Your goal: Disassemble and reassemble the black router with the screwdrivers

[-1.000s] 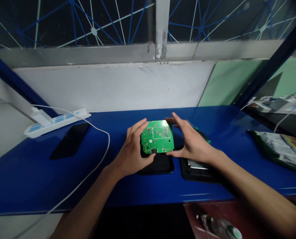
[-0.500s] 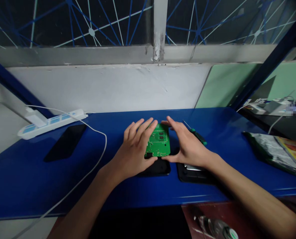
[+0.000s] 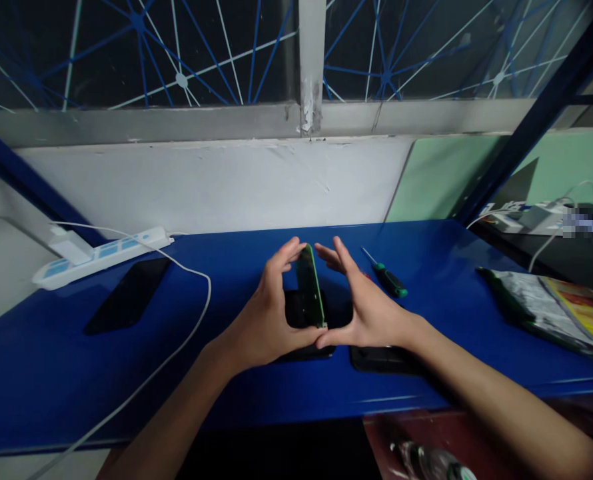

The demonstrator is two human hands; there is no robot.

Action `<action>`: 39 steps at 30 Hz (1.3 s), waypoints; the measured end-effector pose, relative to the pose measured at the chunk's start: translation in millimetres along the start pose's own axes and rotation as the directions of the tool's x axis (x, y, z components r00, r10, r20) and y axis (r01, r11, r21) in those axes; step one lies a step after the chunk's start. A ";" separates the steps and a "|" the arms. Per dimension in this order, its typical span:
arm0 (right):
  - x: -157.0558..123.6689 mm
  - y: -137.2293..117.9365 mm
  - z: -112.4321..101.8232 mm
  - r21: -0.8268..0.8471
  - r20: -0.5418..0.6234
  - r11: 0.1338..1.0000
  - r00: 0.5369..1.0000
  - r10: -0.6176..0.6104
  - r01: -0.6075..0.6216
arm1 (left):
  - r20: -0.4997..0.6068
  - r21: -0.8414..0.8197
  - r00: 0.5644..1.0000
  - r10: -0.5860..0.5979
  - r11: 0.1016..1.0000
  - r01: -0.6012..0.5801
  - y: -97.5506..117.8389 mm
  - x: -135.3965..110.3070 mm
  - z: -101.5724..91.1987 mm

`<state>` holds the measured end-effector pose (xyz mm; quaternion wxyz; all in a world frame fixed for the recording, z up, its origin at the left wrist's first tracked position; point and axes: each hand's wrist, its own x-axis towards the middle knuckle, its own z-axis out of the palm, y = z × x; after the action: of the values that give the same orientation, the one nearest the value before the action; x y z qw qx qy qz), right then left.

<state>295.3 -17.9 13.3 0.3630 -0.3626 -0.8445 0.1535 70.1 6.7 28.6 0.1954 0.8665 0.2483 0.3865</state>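
Note:
A green circuit board (image 3: 312,287) stands nearly on edge in front of me, its thin side facing the camera. My left hand (image 3: 261,320) grips it between the fingertips at its far edge and the thumb at its near corner. Beside its right face, my right hand (image 3: 376,310) has its fingers spread, the thumb at the board's near corner; whether that thumb touches is hard to tell. Below the hands lies a black plastic case part (image 3: 292,308), partly covered. Another black case part (image 3: 382,360) sits under my right wrist.
A green-and-black screwdriver (image 3: 390,280) lies behind my right hand. To the left are a black phone (image 3: 129,297), a white power strip (image 3: 106,257) and a white cable (image 3: 209,293). A shiny packet (image 3: 551,310) lies at the right. Below the table edge is a bottle (image 3: 436,463).
The board has turned from showing its broad green face to nearly edge-on. My right fingers have come away from its far edge. The view has shifted slightly.

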 end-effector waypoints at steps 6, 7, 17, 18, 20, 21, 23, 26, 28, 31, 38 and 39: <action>0.6 0.1 3.8 0.030 0.038 0.998 0.997 0.062 -0.064 | -0.001 -0.237 0.999 -0.036 0.971 0.035 -3.0 -6.5 -3.4; 0.7 0.0 4.1 0.031 0.025 0.998 0.998 0.063 -0.063 | 0.000 -0.252 0.999 -0.049 0.966 0.048 -3.9 -7.8 -4.8; -0.8 2.1 3.6 -0.003 0.051 0.996 0.995 0.091 -0.091 | 0.023 -0.351 0.997 -0.068 0.933 0.072 -17.4 -14.8 -4.3; -0.7 3.1 3.0 -0.022 0.037 0.996 0.995 0.091 -0.091 | 0.013 -0.344 0.997 -0.073 0.936 0.073 -18.7 -15.3 -3.8; -0.3 4.8 1.3 -0.071 0.002 0.993 0.996 0.091 -0.091 | -0.022 -0.300 0.997 -0.075 0.952 0.065 -21.5 -16.2 -2.9; 0.1 5.3 0.3 -0.097 -0.012 0.991 0.996 0.090 -0.091 | -0.041 -0.265 0.997 -0.070 0.963 0.056 -22.9 -16.6 -2.6; 0.9 5.4 -1.6 -0.151 -0.027 0.984 0.996 0.090 -0.093 | -0.072 -0.188 0.996 -0.044 0.982 0.030 -25.2 -16.9 -2.0; 1.3 4.7 -3.6 -0.221 -0.018 0.972 0.997 0.077 -0.079 | -0.091 -0.071 0.996 0.011 0.997 -0.017 -27.7 -16.9 -1.0; 1.0 4.4 -4.1 -0.247 -0.002 0.967 0.998 0.061 -0.060 | -0.076 0.017 0.996 0.038 0.999 -0.037 -28.7 -17.1 -0.9; 0.6 4.5 -4.2 -0.256 0.021 0.966 0.999 0.031 -0.024 | -0.027 0.105 0.999 0.045 0.994 -0.042 -29.1 -18.2 -1.9; 1.2 2.3 -6.6 -0.268 0.040 0.963 0.999 -0.017 0.027 | 0.016 0.179 0.999 0.048 0.983 -0.050 -27.7 -19.6 -4.8; 1.2 2.0 -6.9 -0.268 0.039 0.963 0.999 -0.022 0.032 | 0.017 0.183 0.999 0.048 0.982 -0.051 -27.6 -19.6 -4.8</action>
<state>300.7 -15.6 17.6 0.2976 -0.3940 -0.8687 0.0392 47.3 18.2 5.7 0.1065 0.8891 0.2601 0.3612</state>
